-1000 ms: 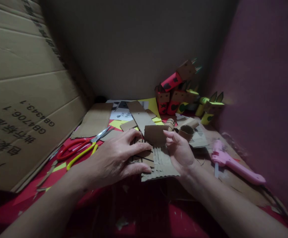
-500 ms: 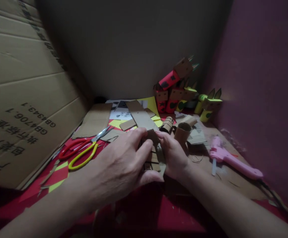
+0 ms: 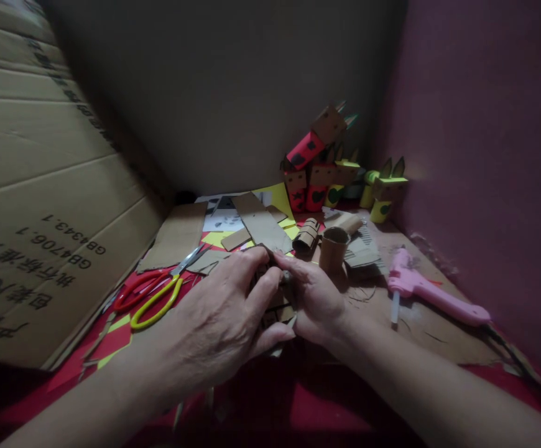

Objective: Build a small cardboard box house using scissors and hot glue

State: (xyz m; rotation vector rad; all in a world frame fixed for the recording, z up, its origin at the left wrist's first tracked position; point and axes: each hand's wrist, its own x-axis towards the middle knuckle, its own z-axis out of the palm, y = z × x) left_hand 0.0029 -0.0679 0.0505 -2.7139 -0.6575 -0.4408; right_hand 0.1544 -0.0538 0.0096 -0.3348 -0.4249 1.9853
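Note:
Between my hands is a small brown cardboard piece [image 3: 275, 313] with dark lines, mostly covered by fingers. My left hand [image 3: 233, 298] is closed on its left side, thumb low and fingertips along the top. From the right, my right hand [image 3: 319, 298] grips the same piece, its thumb and fingers close to my left fingertips. Just beyond my right hand stands a plain cardboard tube [image 3: 334, 250]. A shorter tube with dark lines [image 3: 306, 236] lies beside it. Scissors [image 3: 163, 292] with one red and one yellow handle rest left of my left hand.
A large cardboard box [image 3: 56, 186] rises on the left, a pink wall [image 3: 485, 155] on the right. A pink glue gun [image 3: 431, 292] lies on a cardboard sheet [image 3: 457, 348]. Several red and yellow tube figures [image 3: 319, 186] stand at the back. Cardboard strips [image 3: 261, 221] and paper scraps cover the middle.
The cardboard piece has tilted and turned slightly in my hands, and both hands have shifted a little to the left. My right fingers have curled closer around it. The view has moved slightly.

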